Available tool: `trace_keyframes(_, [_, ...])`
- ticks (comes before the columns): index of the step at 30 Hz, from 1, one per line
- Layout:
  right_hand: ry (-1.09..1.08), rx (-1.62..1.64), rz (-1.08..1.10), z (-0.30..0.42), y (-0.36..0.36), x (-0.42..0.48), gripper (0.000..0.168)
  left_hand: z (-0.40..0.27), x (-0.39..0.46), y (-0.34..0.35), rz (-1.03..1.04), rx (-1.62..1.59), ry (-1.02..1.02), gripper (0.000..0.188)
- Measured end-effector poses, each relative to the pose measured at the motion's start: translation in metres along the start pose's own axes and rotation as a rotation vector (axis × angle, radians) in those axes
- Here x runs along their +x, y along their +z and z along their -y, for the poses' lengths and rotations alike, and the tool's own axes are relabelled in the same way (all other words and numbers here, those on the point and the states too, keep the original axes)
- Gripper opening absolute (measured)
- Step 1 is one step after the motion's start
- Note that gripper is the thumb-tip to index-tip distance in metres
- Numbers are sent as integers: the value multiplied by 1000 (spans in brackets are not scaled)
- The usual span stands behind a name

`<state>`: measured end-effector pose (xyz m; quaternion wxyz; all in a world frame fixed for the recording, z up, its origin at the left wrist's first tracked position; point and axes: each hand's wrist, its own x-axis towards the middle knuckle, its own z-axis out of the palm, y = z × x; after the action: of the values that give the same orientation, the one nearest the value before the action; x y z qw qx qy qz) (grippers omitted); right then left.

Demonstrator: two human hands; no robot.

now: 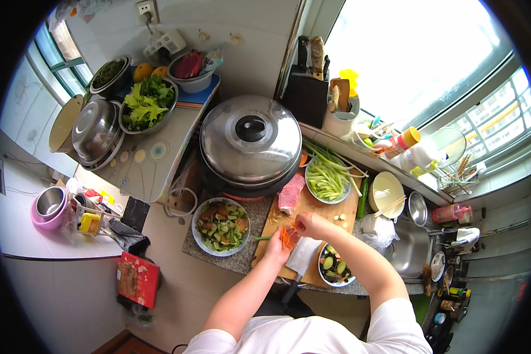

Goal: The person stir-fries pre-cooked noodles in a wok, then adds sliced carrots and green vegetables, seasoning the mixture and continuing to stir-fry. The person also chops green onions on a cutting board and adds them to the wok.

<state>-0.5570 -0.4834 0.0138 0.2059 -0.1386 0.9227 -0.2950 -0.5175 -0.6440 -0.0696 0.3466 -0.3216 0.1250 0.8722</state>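
Observation:
Carrot strips (pixel 285 238) lie in my left hand (pixel 277 247), whose palm is turned up over the wooden cutting board (pixel 270 261). My right hand (pixel 309 225) is close against it, its fingertips at the upper end of the strips; whether they pinch any is hard to see. Just below the hands a cleaver (pixel 303 255) rests flat, its black handle past the board's edge. A slab of raw meat (pixel 291 194) sits beyond the hands. Pale garlic cloves (pixel 340 218) are to the right. A bowl of cut celery (pixel 327 179) stands at the board's far right.
A large lidded steel pot (pixel 251 141) stands behind the board. Bowls of mixed chopped vegetables (pixel 221 226) and of sliced cucumber with dark fungus (pixel 334 265) flank the board. Right of it are a cream bowl with chopsticks (pixel 386 194) and a sink (pixel 409 252). Celery leaves (pixel 148 101) fill a left-hand bowl.

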Motion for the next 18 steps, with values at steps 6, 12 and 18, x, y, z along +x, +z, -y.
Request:
trace_keyframes(6, [78,-149,-113,-12,5,-25,15,5,8,-5,26,-96,-49,30])
trace_keyframes(12, [164,-409,-55,-40,46,-31,17,-5,-15,0,19,-136,-95,28])
trace_keyframes(18, [36,-586,41,-32,36,-3,18,-8,-27,-10,15,-93,-91,29])
